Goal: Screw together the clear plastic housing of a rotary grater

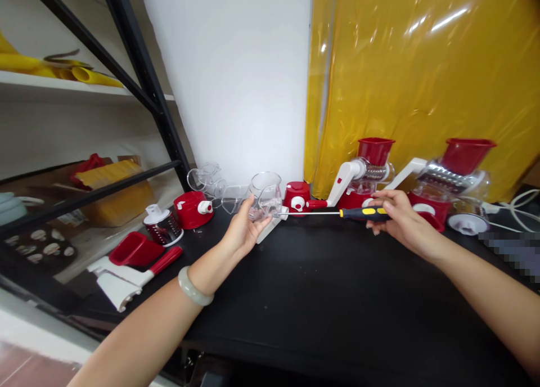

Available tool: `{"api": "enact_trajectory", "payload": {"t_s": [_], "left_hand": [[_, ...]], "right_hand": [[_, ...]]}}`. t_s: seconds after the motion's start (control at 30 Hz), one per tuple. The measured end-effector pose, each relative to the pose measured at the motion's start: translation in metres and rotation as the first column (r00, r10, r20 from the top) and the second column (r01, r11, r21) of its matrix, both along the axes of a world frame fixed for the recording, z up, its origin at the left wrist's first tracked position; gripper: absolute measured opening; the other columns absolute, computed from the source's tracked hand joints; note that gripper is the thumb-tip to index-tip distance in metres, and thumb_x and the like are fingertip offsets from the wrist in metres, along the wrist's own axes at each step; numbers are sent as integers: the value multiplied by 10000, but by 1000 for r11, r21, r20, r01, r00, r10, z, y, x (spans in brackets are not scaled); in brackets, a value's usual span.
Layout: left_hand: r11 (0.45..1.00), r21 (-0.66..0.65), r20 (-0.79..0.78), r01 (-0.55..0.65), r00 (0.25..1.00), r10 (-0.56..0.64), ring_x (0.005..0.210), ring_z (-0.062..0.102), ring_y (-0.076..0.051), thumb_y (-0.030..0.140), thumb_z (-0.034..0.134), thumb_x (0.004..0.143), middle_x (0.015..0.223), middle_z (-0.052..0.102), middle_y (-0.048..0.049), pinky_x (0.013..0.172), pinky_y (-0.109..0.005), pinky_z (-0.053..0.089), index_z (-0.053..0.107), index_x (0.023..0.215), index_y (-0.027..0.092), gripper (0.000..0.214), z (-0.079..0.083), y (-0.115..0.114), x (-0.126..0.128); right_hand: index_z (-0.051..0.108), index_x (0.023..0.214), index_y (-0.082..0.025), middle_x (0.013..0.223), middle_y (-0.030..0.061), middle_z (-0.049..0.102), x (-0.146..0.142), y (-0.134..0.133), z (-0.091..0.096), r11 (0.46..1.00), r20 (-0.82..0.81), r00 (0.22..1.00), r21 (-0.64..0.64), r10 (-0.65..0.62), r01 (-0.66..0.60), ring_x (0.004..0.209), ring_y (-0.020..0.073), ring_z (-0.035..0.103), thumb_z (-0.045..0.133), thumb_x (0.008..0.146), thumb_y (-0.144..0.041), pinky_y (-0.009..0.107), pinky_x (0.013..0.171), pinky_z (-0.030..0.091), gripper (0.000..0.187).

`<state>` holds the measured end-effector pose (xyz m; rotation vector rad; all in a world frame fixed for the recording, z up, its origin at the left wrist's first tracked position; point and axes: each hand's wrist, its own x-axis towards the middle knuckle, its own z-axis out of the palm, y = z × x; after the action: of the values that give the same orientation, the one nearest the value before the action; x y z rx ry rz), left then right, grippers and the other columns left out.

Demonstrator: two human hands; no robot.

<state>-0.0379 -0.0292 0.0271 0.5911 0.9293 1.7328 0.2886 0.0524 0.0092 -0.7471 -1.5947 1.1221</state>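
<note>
Black tabletop (pixel 320 297) fills the lower middle of the frame, with yellow plastic sheeting (pixel 422 66) upper right. Person's left hand (pixel 242 232) is half curled, holding a clear plastic housing (pixel 266 194) around mid-frame. Right hand (pixel 399 221) is wrapped round a screwdriver (pixel 354 213) right of center, tip right at the housing, can't tell if touching.

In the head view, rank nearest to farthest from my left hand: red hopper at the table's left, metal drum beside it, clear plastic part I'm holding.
From your left hand:
1. Clear plastic part, in its grip.
2. Metal drum, standing to the left.
3. Red hopper, farther left.
</note>
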Motion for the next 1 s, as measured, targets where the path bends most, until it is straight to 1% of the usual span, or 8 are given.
{"api": "enact_trajectory", "payload": {"t_s": [0.13, 0.3, 0.4, 0.53, 0.63, 0.73, 0.9, 1.0], "left_hand": [[1000, -2, 4, -1, 1000, 1, 1029, 678, -230, 307, 598, 927, 1235, 642, -137, 756, -299, 636, 609, 1142, 156, 263, 0, 0, -1], [1000, 0, -5, 21, 1000, -21, 1047, 676, -238, 310, 591, 931, 1240, 642, -136, 772, -312, 635, 603, 1160, 158, 274, -1, 0, 1], [1000, 0, -8, 2, 1000, -2, 1026, 682, -232, 308, 591, 931, 1241, 642, -135, 750, -296, 635, 600, 1152, 158, 267, 0, 1, 0], [1000, -5, 1, -16, 1000, 16, 991, 691, -222, 317, 594, 930, 1219, 652, -142, 738, -287, 633, 598, 1147, 155, 271, 0, 1, -2], [1000, 2, -2, 11, 1000, -11, 1006, 690, -225, 326, 587, 933, 1218, 654, -152, 758, -292, 631, 602, 1157, 141, 290, 0, 0, -1], [1000, 3, -7, 28, 1000, -28, 1010, 688, -218, 327, 600, 926, 1212, 658, -136, 781, -299, 630, 606, 1156, 152, 290, 1, -1, 1], [1000, -9, -7, 0, 1000, 0, 976, 694, -207, 321, 598, 927, 1191, 664, -135, 748, -280, 631, 609, 1134, 154, 267, 2, -1, 0], [1000, -9, -3, -9, 1000, 8, 978, 693, -207, 318, 603, 924, 1180, 667, -129, 751, -281, 631, 608, 1132, 162, 260, 2, -1, -1]], "right_hand": [[476, 1085, -367, 909, -37, 650, 1, -1, 2, 999, -65, 997, 44, 34, -31, 697, 190, 683, 806, 725, -476, 351, 610, 559, 500], [555, 1034, -286, 587, -49, 576, 5, 4, -2, 988, 178, 976, 111, -129, 110, 441, 136, 552, 529, 915, -599, 292, 468, 479, 336], [546, 1033, -305, 795, -18, 629, 2, 3, -4, 998, 56, 997, 25, -50, 49, 586, 163, 641, 602, 861, -611, 296, 492, 512, 355], [505, 1117, -387, 1027, -29, 637, 1, -1, -1, 996, -102, 991, -2, 92, -92, 794, 188, 681, 830, 709, -412, 318, 618, 559, 522], [549, 1110, -340, 827, -27, 665, 5, -2, 1, 998, 39, 999, 55, 33, -35, 673, 177, 672, 754, 797, -453, 339, 642, 562, 391], [586, 1048, -273, 632, -26, 631, 6, -1, 1, 994, 174, 981, 78, -84, 72, 477, 153, 601, 604, 880, -573, 318, 510, 521, 344], [504, 1112, -335, 941, 3, 655, 0, 0, 0, 1000, -16, 1000, 4, 23, -23, 737, 214, 698, 663, 814, -600, 330, 538, 560, 429], [475, 1135, -380, 998, -18, 639, 1, -1, 1, 997, -40, 999, 72, 13, -10, 817, 216, 698, 764, 770, -481, 356, 640, 583, 476]]}}
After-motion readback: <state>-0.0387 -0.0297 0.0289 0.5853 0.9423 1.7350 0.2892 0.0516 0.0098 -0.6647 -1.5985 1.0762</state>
